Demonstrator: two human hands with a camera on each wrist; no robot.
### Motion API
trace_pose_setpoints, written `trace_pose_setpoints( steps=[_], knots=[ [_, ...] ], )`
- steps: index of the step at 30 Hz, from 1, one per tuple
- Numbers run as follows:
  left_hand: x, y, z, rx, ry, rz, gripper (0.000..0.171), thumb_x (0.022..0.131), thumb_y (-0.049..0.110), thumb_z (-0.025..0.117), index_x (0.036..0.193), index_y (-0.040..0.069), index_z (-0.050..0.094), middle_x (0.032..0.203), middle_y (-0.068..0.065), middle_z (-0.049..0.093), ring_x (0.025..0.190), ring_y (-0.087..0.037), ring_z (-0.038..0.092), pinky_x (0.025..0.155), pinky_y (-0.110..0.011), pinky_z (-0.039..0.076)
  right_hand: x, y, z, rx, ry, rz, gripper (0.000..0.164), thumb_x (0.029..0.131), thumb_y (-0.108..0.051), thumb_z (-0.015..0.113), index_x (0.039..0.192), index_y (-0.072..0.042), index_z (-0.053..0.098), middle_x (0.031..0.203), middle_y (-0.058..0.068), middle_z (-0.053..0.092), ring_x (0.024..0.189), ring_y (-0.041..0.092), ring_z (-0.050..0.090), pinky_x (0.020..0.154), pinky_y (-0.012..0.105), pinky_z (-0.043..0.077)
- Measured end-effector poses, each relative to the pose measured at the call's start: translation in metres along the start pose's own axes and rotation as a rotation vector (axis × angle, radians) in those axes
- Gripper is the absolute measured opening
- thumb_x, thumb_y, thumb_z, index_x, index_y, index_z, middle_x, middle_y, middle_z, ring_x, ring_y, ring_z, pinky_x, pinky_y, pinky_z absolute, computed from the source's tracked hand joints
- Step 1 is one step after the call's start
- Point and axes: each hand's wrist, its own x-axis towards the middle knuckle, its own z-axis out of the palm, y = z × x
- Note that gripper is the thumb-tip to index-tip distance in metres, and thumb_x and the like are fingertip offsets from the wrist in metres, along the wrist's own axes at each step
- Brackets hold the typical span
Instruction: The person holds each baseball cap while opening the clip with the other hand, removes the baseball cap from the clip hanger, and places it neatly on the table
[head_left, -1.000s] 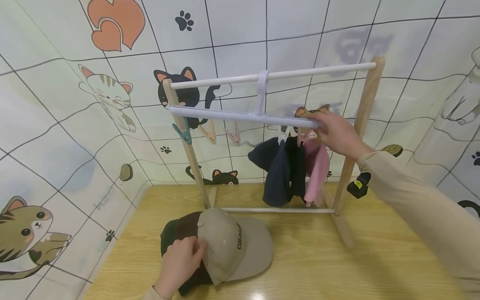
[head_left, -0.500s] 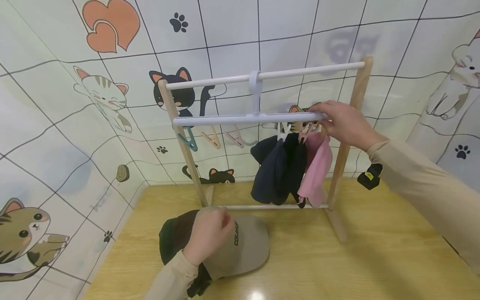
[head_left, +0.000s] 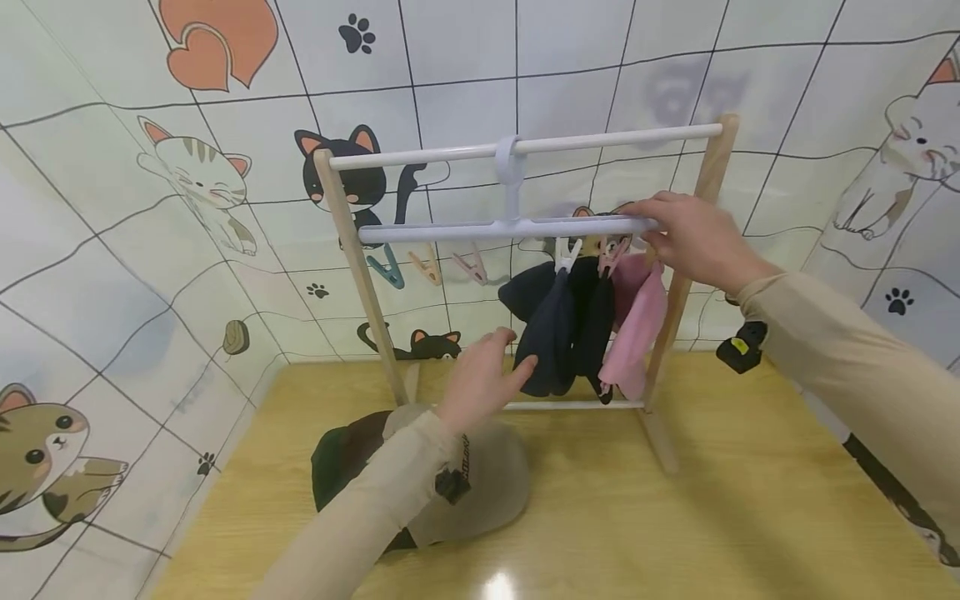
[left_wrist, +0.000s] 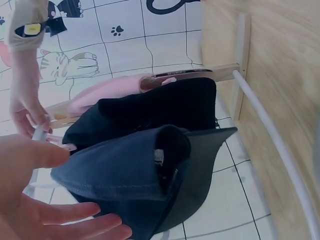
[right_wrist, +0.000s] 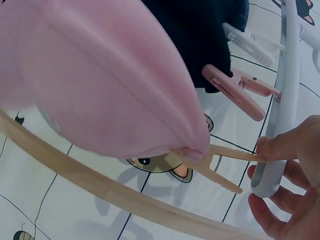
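My right hand [head_left: 697,237] grips the right end of a pale lilac hanger bar [head_left: 450,232]; in the right wrist view thumb and fingers close round its tip [right_wrist: 267,185]. From the bar's clips hang a navy cap [head_left: 543,354], a black cap [head_left: 592,321] and a pink cap [head_left: 636,333]. A beige clip [right_wrist: 212,167] pinches the pink one. My left hand [head_left: 483,379] is beside the navy cap, thumb and fingers spread apart, holding nothing. In the left wrist view its fingertips overlap the navy cap's edge. Below my left forearm, a beige cap [head_left: 498,487] lies stacked with darker caps.
The hanger's hook [head_left: 507,158] sits over the white top rail [head_left: 615,140] of a wooden rack [head_left: 360,283]. Teal [head_left: 386,268], cream [head_left: 425,267] and pink clips [head_left: 470,265] hang at the left without caps. A lower rail [head_left: 570,405] crosses near the tabletop.
My left hand has moved from the beige cap up and right to the navy cap, its fingers spreading. My right hand has stayed on the bar, whose left end has swung slightly.
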Motion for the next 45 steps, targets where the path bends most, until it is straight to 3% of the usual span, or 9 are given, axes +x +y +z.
trace_pose_setpoints(
  steps=[8,11,15,18,21,27,34,41,45],
  knots=[
    [0.05,0.015,0.006,0.0,0.022,-0.031,0.049,0.093,0.04,0.06,0.125,0.003,0.056,0.1,-0.008,0.066,0.08,-0.021,0.061,0.066,-0.032,0.048,0.004,0.0,0.001,0.016,0.033,0.002,0.041,0.087,0.007,0.063,0.127,-0.004,0.061,0.107,0.019,0.063,0.082,0.033,0.059,0.063,0.045,0.043],
    [0.066,0.02,0.009,-0.044,0.052,-0.006,0.045,0.093,0.037,0.061,0.123,0.003,0.057,0.096,-0.008,0.066,0.074,-0.019,0.057,0.061,-0.03,0.043,0.003,0.003,0.0,0.027,0.049,0.0,0.042,0.087,0.008,0.062,0.127,-0.004,0.061,0.108,0.019,0.063,0.084,0.034,0.059,0.064,0.047,0.044],
    [0.077,0.022,0.013,-0.16,0.062,0.069,0.025,0.096,0.02,0.058,0.113,0.001,0.062,0.087,-0.009,0.064,0.069,-0.02,0.055,0.058,-0.026,0.04,0.0,0.005,-0.001,0.02,0.051,0.005,0.04,0.088,0.007,0.061,0.126,-0.004,0.061,0.107,0.02,0.063,0.082,0.034,0.058,0.062,0.045,0.043],
    [0.079,0.021,0.016,-0.235,0.039,0.111,0.011,0.096,0.009,0.054,0.098,0.001,0.062,0.077,-0.008,0.058,0.064,-0.02,0.052,0.057,-0.025,0.038,-0.002,0.005,0.0,0.012,0.042,0.006,0.039,0.087,0.006,0.062,0.126,-0.003,0.061,0.107,0.021,0.062,0.08,0.033,0.058,0.06,0.044,0.043],
    [0.076,0.021,0.015,-0.305,-0.005,0.089,0.008,0.095,0.005,0.053,0.093,0.002,0.061,0.072,-0.005,0.053,0.062,-0.018,0.05,0.057,-0.024,0.037,-0.005,0.007,0.003,0.015,0.039,-0.004,0.04,0.087,0.007,0.063,0.126,-0.003,0.061,0.109,0.021,0.061,0.081,0.033,0.059,0.061,0.044,0.044],
    [0.073,0.025,0.009,-0.427,-0.122,0.003,0.014,0.095,0.005,0.054,0.104,0.003,0.065,0.08,-0.004,0.06,0.068,-0.017,0.053,0.063,-0.024,0.041,-0.009,0.011,0.011,0.071,0.014,0.038,0.036,0.089,0.007,0.06,0.124,0.002,0.059,0.11,0.024,0.057,0.088,0.036,0.056,0.069,0.05,0.046],
    [0.072,0.028,0.009,-0.487,-0.18,-0.033,0.018,0.096,0.003,0.053,0.109,0.002,0.065,0.088,-0.005,0.062,0.074,-0.017,0.054,0.068,-0.025,0.042,-0.017,0.015,0.025,0.088,0.009,0.062,0.034,0.088,0.005,0.063,0.122,0.004,0.057,0.109,0.024,0.057,0.09,0.038,0.058,0.076,0.057,0.048],
    [0.072,0.028,0.013,-0.504,-0.198,-0.041,0.021,0.096,0.001,0.052,0.113,0.002,0.065,0.095,-0.006,0.064,0.077,-0.016,0.055,0.072,-0.026,0.043,-0.024,0.007,0.041,-0.049,0.159,-0.037,0.044,0.079,0.007,0.07,0.12,0.004,0.055,0.103,0.023,0.059,0.089,0.039,0.059,0.074,0.055,0.05],
    [0.073,0.028,0.014,-0.515,-0.205,-0.045,0.018,0.095,0.001,0.053,0.108,0.001,0.065,0.09,-0.006,0.062,0.075,-0.017,0.055,0.071,-0.026,0.043,-0.023,-0.013,0.044,-0.072,0.271,-0.1,0.036,0.078,0.005,0.064,0.113,0.006,0.054,0.097,0.021,0.057,0.084,0.038,0.056,0.072,0.051,0.048]
  ],
)
